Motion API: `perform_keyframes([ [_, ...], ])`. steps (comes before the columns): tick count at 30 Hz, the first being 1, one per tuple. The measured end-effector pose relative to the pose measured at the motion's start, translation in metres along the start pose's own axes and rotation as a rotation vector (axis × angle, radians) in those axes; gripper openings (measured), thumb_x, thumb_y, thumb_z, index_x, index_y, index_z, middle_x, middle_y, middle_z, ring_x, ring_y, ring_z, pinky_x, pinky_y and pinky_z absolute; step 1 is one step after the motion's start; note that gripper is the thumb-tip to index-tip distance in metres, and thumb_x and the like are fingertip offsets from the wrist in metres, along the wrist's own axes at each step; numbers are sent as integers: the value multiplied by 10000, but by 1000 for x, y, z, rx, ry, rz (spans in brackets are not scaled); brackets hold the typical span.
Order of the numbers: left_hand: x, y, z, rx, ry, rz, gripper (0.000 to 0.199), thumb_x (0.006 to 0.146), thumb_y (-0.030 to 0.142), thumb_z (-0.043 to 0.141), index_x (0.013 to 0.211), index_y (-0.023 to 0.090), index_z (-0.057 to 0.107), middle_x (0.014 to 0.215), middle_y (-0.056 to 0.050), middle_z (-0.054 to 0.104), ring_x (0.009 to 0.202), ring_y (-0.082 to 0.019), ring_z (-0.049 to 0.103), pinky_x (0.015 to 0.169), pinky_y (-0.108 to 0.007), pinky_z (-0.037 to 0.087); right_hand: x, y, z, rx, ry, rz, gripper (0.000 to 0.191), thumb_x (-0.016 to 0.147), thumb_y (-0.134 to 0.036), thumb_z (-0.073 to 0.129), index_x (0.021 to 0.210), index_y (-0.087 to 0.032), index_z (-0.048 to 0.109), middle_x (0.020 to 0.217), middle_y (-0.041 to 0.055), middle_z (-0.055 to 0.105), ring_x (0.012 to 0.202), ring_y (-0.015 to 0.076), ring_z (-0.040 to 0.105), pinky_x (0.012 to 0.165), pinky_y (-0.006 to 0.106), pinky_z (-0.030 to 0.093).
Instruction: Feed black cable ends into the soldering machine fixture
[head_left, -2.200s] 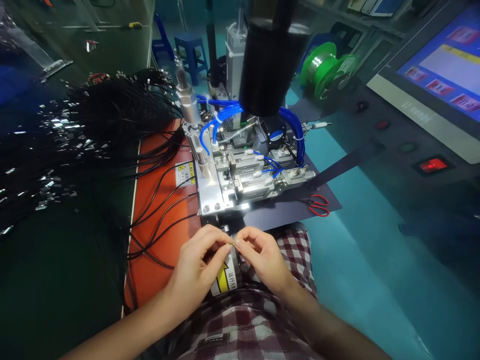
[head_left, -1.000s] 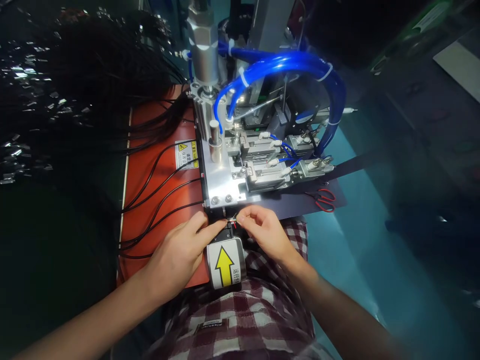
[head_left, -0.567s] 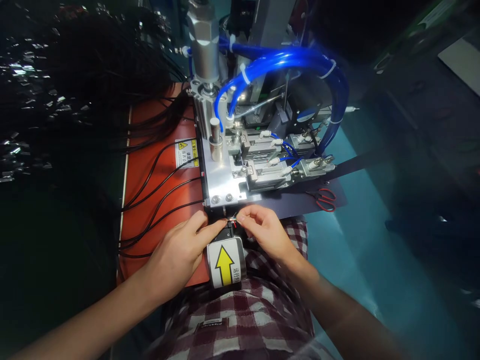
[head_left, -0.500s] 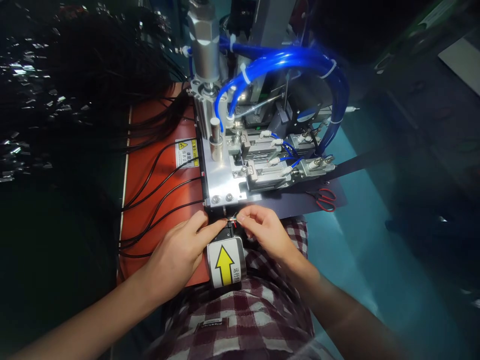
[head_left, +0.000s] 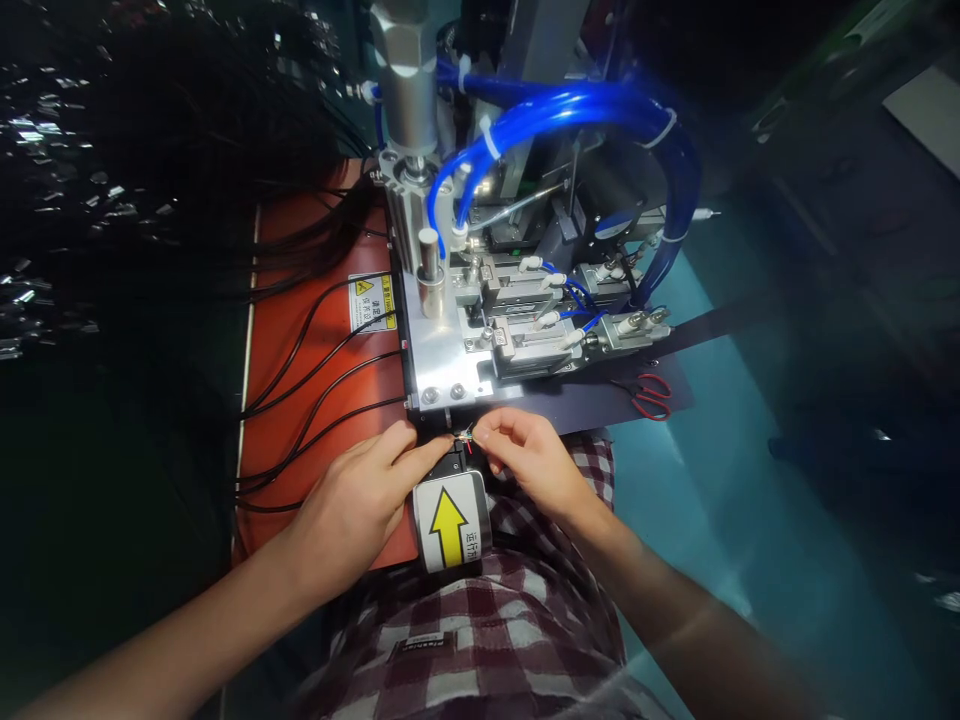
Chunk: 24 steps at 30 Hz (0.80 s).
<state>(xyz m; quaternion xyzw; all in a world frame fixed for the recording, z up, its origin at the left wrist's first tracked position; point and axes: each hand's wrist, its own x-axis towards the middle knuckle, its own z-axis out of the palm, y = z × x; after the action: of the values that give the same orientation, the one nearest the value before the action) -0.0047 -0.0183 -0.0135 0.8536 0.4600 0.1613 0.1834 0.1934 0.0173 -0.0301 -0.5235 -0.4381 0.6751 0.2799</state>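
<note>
My right hand (head_left: 531, 455) pinches with thumb and forefinger at thin wires (head_left: 470, 440), one of them red, by a small shiny metal piece (head_left: 461, 437). From the other side my left hand (head_left: 371, 475) reaches in, one digit stretched to that piece and the other fingers bent. What its fingertips press on is hidden. Both hands meet at a small black fixture (head_left: 453, 460) on the near edge of a metal machine (head_left: 442, 365). Below the fixture sits a rounded cover with a yellow arrow label (head_left: 449, 525), close to my lap.
Black cables (head_left: 300, 372) lie across an orange-red surface (head_left: 319, 330) on the left and run to the machine. Blue air hoses (head_left: 577, 103) arch above its small cylinders (head_left: 532, 345). Red-handled scissors (head_left: 651, 397) lie on a dark plate at right. A dark bundle of strands (head_left: 187, 140) fills the upper left.
The view has shifted very slightly. Both hands keep their places at the fixture, and the small metal piece and wires show only a slight change.
</note>
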Motion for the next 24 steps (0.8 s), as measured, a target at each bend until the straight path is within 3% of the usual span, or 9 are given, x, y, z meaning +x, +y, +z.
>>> perform_keyframes([
  [8,-2,-1,0,9,-5,-3,385,871,52,363,1194,113,564,890,-79,536,756,-185,562,648,-282,487,1,1,0,-10,0,-18,201,766,-329,601,683,-151,557,524,-45,476,477,89,403,474,229,292],
  [24,0,1,1,69,2,7,379,883,62,359,1199,151,548,879,-68,543,712,-179,558,605,-276,468,-1,6,1,-102,35,-65,184,806,-322,563,723,-159,544,584,-32,481,503,93,403,474,227,311],
])
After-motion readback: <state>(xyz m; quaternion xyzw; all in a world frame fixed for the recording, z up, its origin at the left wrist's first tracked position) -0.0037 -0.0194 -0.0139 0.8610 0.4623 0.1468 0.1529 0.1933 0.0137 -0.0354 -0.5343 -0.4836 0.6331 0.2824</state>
